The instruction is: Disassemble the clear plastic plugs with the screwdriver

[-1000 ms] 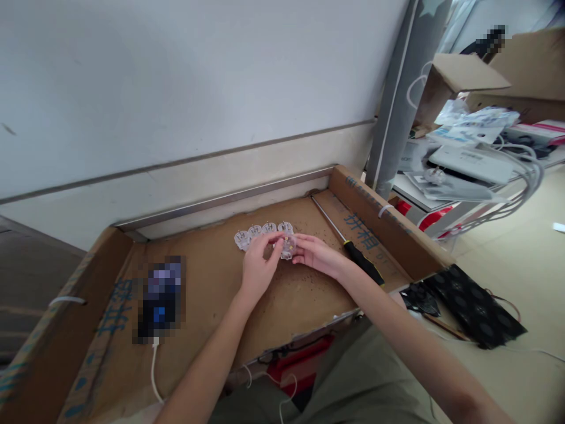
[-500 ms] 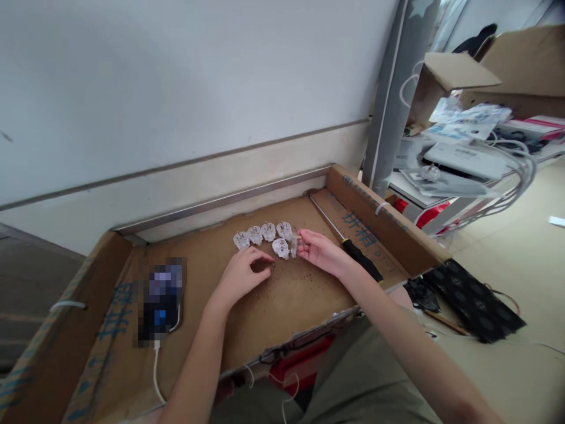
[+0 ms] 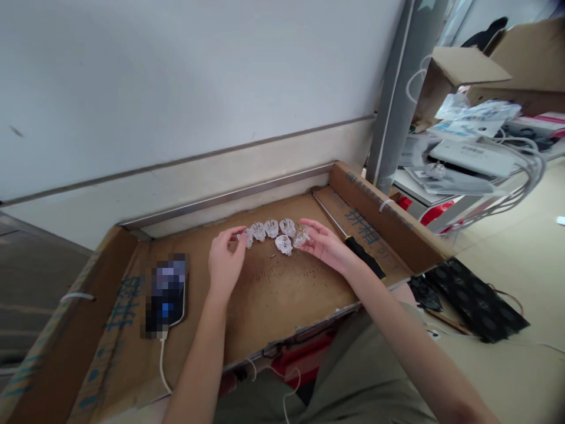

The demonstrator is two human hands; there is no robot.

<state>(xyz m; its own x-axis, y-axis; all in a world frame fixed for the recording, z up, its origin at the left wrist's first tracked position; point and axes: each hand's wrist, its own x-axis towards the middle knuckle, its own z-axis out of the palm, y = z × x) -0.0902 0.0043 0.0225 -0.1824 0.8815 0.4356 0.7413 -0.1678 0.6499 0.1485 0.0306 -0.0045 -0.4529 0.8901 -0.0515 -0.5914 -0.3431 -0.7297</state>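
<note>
A flattened cardboard box [image 3: 282, 294] fills the middle of the frame, with a phone [image 3: 166, 292] at lower left and a screwdriver [image 3: 353, 244] toward the right edge. At centre, the left hand [image 3: 224, 265] pinches the leftmost clear plug [image 3: 245, 237] between thumb and forefinger, the other fingers loosely curled. The right hand [image 3: 326, 246], half open, holds another plug piece [image 3: 301, 238] at its fingertips. More clear plugs [image 3: 278, 231] sit in a row between the two hands.
</note>
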